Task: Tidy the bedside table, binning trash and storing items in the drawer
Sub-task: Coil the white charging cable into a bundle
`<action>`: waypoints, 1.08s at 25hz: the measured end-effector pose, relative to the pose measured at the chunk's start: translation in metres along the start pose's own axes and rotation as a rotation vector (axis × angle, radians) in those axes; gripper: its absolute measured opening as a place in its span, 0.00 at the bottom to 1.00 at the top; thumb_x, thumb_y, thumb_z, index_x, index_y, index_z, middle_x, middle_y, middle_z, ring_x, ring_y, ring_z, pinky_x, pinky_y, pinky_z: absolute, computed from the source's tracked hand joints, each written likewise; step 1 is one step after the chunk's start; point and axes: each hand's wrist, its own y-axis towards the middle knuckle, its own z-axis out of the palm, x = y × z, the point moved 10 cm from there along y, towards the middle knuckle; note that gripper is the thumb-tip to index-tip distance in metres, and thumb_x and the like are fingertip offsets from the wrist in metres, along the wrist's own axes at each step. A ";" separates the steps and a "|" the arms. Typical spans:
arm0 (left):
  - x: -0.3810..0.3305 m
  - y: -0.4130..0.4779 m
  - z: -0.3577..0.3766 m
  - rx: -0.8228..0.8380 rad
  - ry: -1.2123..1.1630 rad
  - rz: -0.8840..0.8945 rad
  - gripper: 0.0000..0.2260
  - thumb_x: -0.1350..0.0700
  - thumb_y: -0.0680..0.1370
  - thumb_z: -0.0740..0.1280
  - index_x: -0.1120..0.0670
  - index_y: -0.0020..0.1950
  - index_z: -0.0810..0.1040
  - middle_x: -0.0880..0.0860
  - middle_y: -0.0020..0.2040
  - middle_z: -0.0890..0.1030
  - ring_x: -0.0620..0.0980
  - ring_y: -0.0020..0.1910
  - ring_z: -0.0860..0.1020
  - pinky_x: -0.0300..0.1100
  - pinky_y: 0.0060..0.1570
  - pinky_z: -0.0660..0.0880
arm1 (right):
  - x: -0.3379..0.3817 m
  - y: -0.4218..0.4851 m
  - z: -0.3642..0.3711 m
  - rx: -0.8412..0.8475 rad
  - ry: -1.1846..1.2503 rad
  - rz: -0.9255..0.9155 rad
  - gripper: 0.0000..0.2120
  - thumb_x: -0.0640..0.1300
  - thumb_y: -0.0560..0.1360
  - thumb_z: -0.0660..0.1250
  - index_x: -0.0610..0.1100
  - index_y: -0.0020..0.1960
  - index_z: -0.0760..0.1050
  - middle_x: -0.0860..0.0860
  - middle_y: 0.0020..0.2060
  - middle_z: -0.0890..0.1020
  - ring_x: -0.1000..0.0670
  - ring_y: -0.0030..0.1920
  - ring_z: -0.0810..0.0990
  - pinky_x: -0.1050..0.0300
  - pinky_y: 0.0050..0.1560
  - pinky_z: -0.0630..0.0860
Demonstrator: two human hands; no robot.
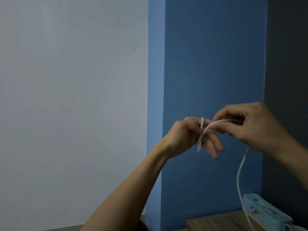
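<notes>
Thin white charging cable (pixel 240 172) loops around the left hand's (pixel 188 137) fingers, pinched by the right hand (pixel 250 124), trailing down past a pale blue box (pixel 265 212) on the wooden bedside table (pixel 216 222).

Both hands are held up in front of the wall, high above the bench (pixel 216 221). The left hand (pixel 188 137) is on the left and the right hand (pixel 253 125) is on the right, with their fingertips close together. A cable (pixel 240 172) goes around the fingers of the left hand, and its plug end hangs just below them. From there the cable runs across into the pinch of the right hand. Then it drops down under the right hand to the bench. A box (pixel 265 212) sits on the bench at the bottom right, close to the wall. The cable passes just left of the box.
</notes>
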 end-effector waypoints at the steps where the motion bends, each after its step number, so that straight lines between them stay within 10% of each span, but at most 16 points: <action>1: -0.001 0.001 0.003 0.016 -0.019 -0.003 0.14 0.64 0.68 0.51 0.62 0.46 0.74 0.56 0.32 0.82 0.52 0.26 0.79 0.42 0.34 0.73 | -0.003 0.004 -0.003 -0.012 0.029 0.012 0.05 0.45 0.64 0.76 0.47 0.33 0.81 0.46 0.24 0.80 0.47 0.26 0.76 0.54 0.29 0.72; 7: -0.005 0.001 0.020 0.100 -0.205 -0.043 0.15 0.66 0.76 0.51 0.56 0.45 0.77 0.47 0.27 0.71 0.41 0.22 0.66 0.35 0.27 0.67 | -0.012 0.028 -0.009 0.048 0.277 0.047 0.04 0.37 0.61 0.76 0.42 0.32 0.81 0.45 0.24 0.79 0.56 0.23 0.72 0.70 0.26 0.68; 12: -0.019 0.000 0.029 0.162 -0.220 0.001 0.15 0.69 0.76 0.50 0.58 0.47 0.75 0.53 0.33 0.82 0.48 0.31 0.79 0.39 0.37 0.76 | -0.035 0.028 0.006 0.036 0.527 0.149 0.17 0.66 0.54 0.74 0.55 0.34 0.82 0.53 0.22 0.77 0.56 0.25 0.71 0.66 0.26 0.67; 15: -0.019 0.000 0.027 0.145 -0.241 -0.007 0.16 0.67 0.77 0.51 0.57 0.46 0.78 0.55 0.40 0.84 0.52 0.41 0.83 0.42 0.48 0.79 | -0.054 0.020 0.026 0.034 0.668 0.247 0.25 0.71 0.50 0.73 0.52 0.36 0.83 0.41 0.31 0.75 0.44 0.35 0.71 0.59 0.34 0.67; 20: -0.011 -0.003 0.005 -0.061 -0.251 -0.065 0.21 0.51 0.83 0.43 0.58 0.57 0.73 0.55 0.40 0.85 0.48 0.38 0.84 0.37 0.40 0.79 | -0.048 0.017 0.012 -0.005 0.675 0.199 0.25 0.69 0.50 0.73 0.50 0.33 0.82 0.54 0.20 0.71 0.59 0.21 0.65 0.69 0.21 0.60; 27: -0.009 -0.007 -0.029 -0.323 -0.478 -0.049 0.16 0.67 0.81 0.48 0.64 0.67 0.62 0.62 0.57 0.80 0.59 0.54 0.81 0.45 0.53 0.78 | -0.022 0.002 0.024 0.347 0.539 0.096 0.27 0.66 0.58 0.71 0.40 0.33 0.77 0.49 0.18 0.65 0.55 0.20 0.61 0.68 0.20 0.58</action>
